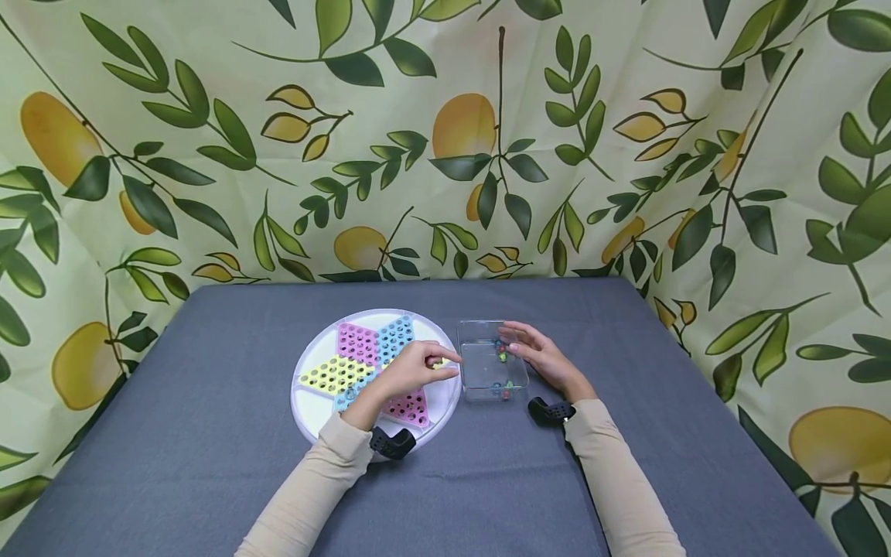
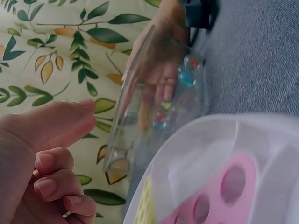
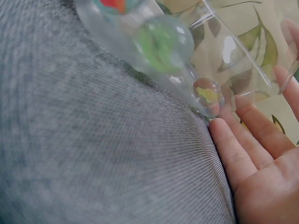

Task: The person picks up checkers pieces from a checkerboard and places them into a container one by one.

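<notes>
On grey-clothed counter (image 1: 209,433) before leaf-print backdrop (image 1: 209,155): clear box (image 1: 480,383) of marbles (image 1: 502,353), right hand (image 1: 543,357) relaxed against it; left hand (image 1: 411,370) loosely curled, index finger extended over star board (image 1: 327,379).

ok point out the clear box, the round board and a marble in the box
clear box (image 1: 480,363): head view, bare floor of the box.
round board (image 1: 316,414): head view, white rim at lower left.
marble (image 3: 163,44): right wrist view, middle of the green marble.

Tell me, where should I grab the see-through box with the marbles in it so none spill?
Probably hold the clear box by its two long side walls, coming straight down from above with your fingers on one wall and thumb on the other. It sits upright with an open top, and the marbles lie loose inside, so keep it level.
</notes>
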`<state>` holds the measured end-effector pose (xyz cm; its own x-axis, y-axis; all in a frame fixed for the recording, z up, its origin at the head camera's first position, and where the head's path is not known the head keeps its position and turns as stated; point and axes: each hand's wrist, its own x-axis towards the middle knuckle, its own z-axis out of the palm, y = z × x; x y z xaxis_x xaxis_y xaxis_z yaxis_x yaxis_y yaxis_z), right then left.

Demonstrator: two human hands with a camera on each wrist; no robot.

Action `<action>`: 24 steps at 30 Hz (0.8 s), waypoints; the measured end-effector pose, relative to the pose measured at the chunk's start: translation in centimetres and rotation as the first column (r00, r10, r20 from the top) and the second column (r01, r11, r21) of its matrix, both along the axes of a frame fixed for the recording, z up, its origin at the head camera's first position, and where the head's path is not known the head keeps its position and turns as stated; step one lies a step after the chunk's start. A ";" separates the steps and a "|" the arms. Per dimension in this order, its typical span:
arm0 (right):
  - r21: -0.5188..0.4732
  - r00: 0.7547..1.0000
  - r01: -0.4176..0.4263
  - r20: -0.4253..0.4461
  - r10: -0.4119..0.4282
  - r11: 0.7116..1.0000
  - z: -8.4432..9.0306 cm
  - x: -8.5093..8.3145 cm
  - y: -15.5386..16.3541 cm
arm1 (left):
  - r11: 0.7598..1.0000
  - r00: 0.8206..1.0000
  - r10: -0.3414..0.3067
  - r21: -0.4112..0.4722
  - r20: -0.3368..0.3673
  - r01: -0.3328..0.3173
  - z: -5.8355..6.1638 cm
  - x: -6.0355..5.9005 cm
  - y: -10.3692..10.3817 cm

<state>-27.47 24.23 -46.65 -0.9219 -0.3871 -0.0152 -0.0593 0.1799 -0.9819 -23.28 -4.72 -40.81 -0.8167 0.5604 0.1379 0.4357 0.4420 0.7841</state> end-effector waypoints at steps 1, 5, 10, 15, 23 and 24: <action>-0.003 1.000 -0.001 -0.002 0.001 1.000 0.0 0.0 0.0 | 1.000 1.000 0.005 0.005 -0.002 -0.005 0.0 0.0 -0.3; 0.005 1.000 -0.016 -0.022 0.016 1.000 -0.1 0.0 0.1 | 0.999 0.999 0.036 0.001 -0.021 -0.036 0.1 0.2 -1.4; -0.018 0.999 -0.032 -0.035 0.031 0.999 -0.2 -0.1 0.3 | 0.998 0.998 0.062 0.007 -0.005 -0.062 0.4 0.4 -2.7; -0.025 0.998 -0.039 -0.042 0.038 0.999 -0.2 -0.1 0.2 | 0.995 0.995 0.096 -0.006 0.009 -0.096 0.7 0.6 -3.9; -0.025 0.999 -0.037 -0.041 0.036 0.999 -0.2 0.0 0.2 | 0.991 0.992 0.129 -0.032 0.007 -0.129 0.6 0.7 -5.5; -0.027 0.999 -0.037 -0.041 0.035 0.999 -0.2 0.0 0.2 | 0.991 0.991 0.132 -0.031 0.010 -0.132 0.6 0.7 -5.7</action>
